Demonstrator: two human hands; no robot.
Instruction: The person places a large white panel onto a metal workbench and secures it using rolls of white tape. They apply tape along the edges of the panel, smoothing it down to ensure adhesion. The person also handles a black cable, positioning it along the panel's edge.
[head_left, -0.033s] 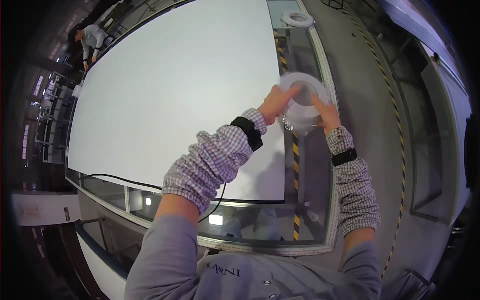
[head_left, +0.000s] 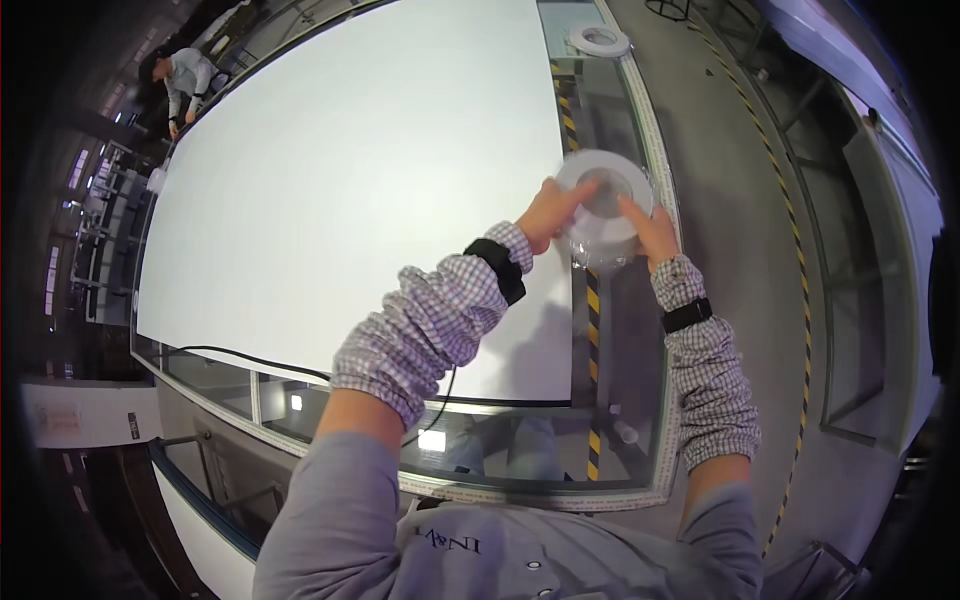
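Note:
Both my hands hold a wide white roll of tape (head_left: 603, 230) over the right edge of a large white panel (head_left: 350, 200). Clear plastic film hangs at the roll's lower side. My left hand (head_left: 550, 213) grips its left side, thumb pointing in at the core. On the opposite side my right hand (head_left: 655, 236) is closed round the rim, its thumb also near the core. The fingers beneath the roll are mostly hidden.
Under the panel is a glass-topped table with a pale frame (head_left: 655, 400). A second white roll (head_left: 622, 46) lies at its far right corner. A black cable (head_left: 240, 357) crosses the near left part. Another person (head_left: 188, 80) bends over the far left edge.
The roll has shifted slightly to the left and tilted a little in my hands. My right thumb has moved slightly left with it. Both hands keep their hold.

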